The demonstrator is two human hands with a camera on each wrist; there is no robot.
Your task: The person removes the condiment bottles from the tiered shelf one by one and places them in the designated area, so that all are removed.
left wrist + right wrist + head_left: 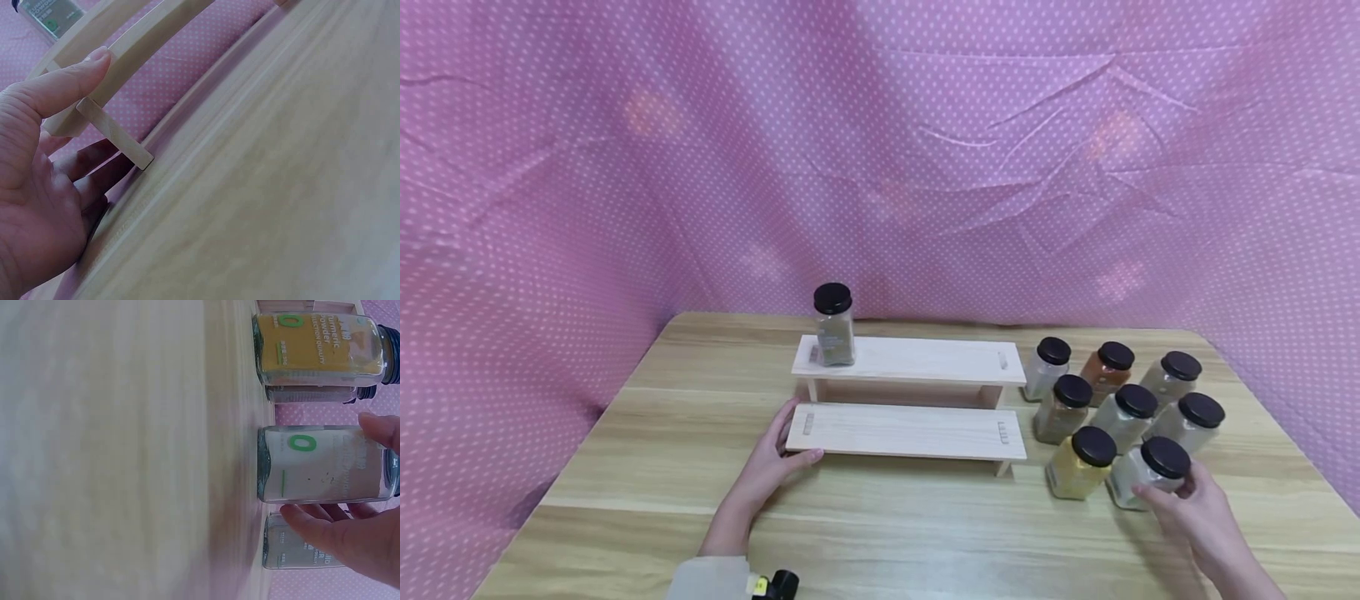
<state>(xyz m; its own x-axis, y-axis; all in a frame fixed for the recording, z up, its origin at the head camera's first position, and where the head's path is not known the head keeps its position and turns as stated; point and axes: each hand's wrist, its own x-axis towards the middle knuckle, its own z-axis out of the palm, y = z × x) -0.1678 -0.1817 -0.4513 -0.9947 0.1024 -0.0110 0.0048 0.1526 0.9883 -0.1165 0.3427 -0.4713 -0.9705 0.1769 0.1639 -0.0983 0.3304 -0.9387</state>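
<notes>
My left hand [767, 462] grips the left end of the low front wooden shelf [902, 432]. In the left wrist view the thumb lies along the board's edge, while the fingers reach in beneath it beside a short wooden leg [115, 134]. At the right of the table my right hand [1206, 517] holds a square glass spice jar [312, 465] of whitish powder with a black lid, thumb on one side and fingers on the other. A jar of yellow turmeric powder [319, 350] stands just beside it.
Behind the front shelf is a taller wooden shelf [925, 358], bearing one black-lidded jar [835, 337] at its left end. Several more spice jars [1060, 412] cluster to the right of both shelves. A pink dotted cloth [880, 167] hangs behind the wooden table [647, 442].
</notes>
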